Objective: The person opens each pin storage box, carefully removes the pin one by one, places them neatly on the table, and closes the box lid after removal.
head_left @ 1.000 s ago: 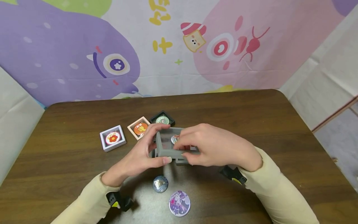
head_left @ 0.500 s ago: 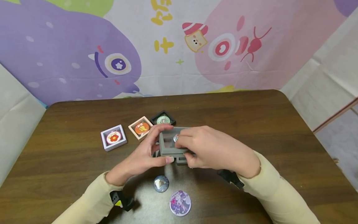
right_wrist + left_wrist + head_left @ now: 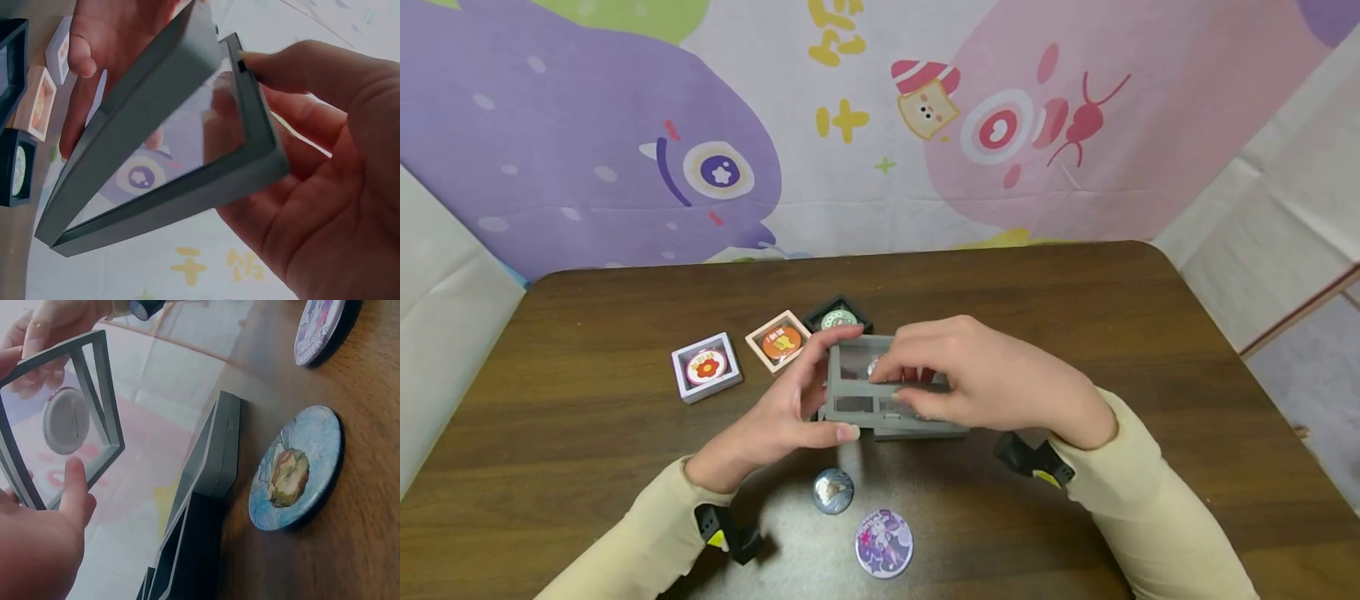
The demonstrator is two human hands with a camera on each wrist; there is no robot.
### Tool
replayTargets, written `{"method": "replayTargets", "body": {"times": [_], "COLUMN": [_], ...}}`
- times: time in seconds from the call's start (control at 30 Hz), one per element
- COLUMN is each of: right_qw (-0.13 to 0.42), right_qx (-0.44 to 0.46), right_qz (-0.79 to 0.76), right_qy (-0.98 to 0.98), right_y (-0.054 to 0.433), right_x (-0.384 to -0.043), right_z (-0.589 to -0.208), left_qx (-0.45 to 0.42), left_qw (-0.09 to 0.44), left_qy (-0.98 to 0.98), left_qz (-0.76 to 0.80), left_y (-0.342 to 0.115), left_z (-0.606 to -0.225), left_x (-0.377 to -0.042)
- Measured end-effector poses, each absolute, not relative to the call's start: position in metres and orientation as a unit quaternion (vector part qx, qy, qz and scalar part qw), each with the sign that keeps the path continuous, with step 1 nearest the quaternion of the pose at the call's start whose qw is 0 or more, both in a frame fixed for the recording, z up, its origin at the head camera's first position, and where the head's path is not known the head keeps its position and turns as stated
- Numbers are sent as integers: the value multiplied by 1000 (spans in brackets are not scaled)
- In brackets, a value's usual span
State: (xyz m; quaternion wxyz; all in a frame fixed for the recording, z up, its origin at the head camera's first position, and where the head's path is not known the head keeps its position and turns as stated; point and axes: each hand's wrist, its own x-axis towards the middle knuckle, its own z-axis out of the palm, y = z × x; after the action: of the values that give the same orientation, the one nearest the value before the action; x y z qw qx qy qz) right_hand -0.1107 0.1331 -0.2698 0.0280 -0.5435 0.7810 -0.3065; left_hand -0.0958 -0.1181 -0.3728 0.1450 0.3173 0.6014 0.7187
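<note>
My left hand (image 3: pixel 775 408) grips the left side of a hinged grey display frame (image 3: pixel 847 392) with clear film panes, thumb in front and index finger at the back. My right hand (image 3: pixel 992 371) pinches the frame's edge; in the right wrist view its thumb presses near a small catch. The two halves stand apart in a narrow V there. A round button badge (image 3: pixel 65 420) shows its pale back through the film in the left wrist view. My right fingers hide most of it in the head view. The frame is held above the table.
Below lies another grey frame (image 3: pixel 921 434). White (image 3: pixel 707 367), peach (image 3: pixel 779 342) and black (image 3: pixel 838 315) frames with badges stand behind, to the left. A blue badge (image 3: pixel 832 491) and a purple one (image 3: pixel 884 543) lie in front. A printed cloth (image 3: pixel 865 208) hangs behind the table (image 3: pixel 1037 292).
The grey frame's halves have spread apart, so a lower pane now shows at the front. My right hand has lifted slightly; my left hand keeps its hold.
</note>
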Motion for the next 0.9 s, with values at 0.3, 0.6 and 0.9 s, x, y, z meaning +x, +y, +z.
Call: {"method": "replayTargets", "body": {"times": [0.3,0.6,0.9], "right_qw": [-58,-204,-390], "right_qx": [-513,-501,-405], "right_qz": [-377,-329,-191], "right_qy": [768,774,805], "right_y": [135,127,118], "right_x": [-115,-114,-108], "right_z": [-266,-270,-283], "left_qx": [348,321,273], "left_qw": [135,112,59], "left_qy": [572,542,552], "left_qz": [730,768,786], "left_y": [-117,-117,-115], "left_z": [-375,-376,-376], "left_x": [-98,-97,-96]}}
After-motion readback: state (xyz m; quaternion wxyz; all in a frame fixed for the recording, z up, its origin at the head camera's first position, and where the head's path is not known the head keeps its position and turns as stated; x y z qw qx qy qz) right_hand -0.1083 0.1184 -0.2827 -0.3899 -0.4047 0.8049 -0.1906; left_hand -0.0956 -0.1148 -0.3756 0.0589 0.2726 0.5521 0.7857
